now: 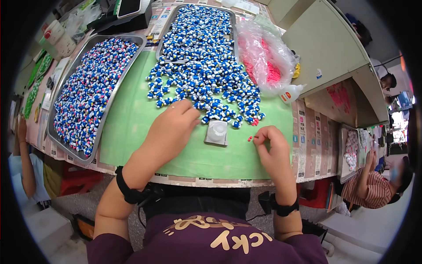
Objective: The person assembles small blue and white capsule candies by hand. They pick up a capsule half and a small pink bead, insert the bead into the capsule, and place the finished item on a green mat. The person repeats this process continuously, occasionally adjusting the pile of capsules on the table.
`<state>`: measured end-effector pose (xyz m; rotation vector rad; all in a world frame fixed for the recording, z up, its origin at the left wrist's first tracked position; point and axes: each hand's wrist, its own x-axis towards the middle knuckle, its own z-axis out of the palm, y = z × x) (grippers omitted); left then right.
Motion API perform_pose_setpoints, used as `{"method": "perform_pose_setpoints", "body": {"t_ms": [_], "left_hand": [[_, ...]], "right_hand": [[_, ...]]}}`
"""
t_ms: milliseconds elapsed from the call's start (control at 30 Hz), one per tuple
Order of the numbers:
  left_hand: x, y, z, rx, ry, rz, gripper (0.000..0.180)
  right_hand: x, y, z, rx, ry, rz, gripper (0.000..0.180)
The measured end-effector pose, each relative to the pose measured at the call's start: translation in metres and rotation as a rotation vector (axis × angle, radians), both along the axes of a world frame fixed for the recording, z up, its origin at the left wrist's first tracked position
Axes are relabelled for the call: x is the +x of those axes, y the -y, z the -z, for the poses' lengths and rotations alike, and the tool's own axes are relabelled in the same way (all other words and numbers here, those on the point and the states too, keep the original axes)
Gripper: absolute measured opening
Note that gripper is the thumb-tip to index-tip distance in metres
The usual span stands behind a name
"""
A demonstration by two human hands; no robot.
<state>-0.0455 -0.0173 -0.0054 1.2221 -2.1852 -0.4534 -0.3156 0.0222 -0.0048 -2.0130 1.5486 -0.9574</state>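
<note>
My right hand point(273, 145) is over the green mat point(206, 163), thumb and forefinger pinched on a tiny pinkish-red piece point(250, 139). At the near edge of a spread pile of small blue-and-white pieces point(211, 88) is my left hand point(173, 127), its fingers curled down; what they hold, if anything, is hidden. Between the hands stands a small clear round dish point(216, 131) on a square base. Just above my right hand, a few pink pieces point(255, 122) lie at the pile's edge.
Metal trays of blue-and-white pieces stand at left point(141, 42) and back point(235, 42). A clear plastic bag point(285, 55) of pink pieces, a white squeeze bottle point(291, 93) and a pale cabinet point(325, 48) are on the right. Other people sit on both sides.
</note>
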Motion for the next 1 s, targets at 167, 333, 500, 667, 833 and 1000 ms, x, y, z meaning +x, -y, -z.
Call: {"method": "perform_pose_setpoints", "body": {"t_ms": [167, 333, 500, 667, 833, 1000], "left_hand": [[0.01, -0.014, -0.018, 0.227, -0.594, -0.151, 0.009], [0.003, -0.046, -0.046, 0.744, -0.893, 0.06, 0.011], [-0.019, -0.054, -0.04, 1.009, -1.06, 0.224, 0.009], [-0.017, -0.056, -0.037, 0.94, -1.119, 0.261, 0.008], [-0.017, -0.057, -0.034, 0.324, -0.731, 0.208, 0.011], [-0.016, -0.06, -0.027, 0.056, -0.594, 0.178, 0.016]], "right_hand": [[-0.005, -0.005, 0.001, -0.006, -0.025, 0.045, 0.018], [0.024, -0.014, -0.037, 0.024, 0.39, -0.129, 0.02], [0.046, -0.018, -0.06, -0.148, 0.268, -0.395, 0.028], [0.053, -0.021, -0.058, -0.009, 0.49, -0.378, 0.027], [0.061, -0.029, -0.062, 0.378, 0.796, -0.236, 0.029], [0.06, -0.02, -0.061, 0.692, 0.904, -0.243, 0.032]]}}
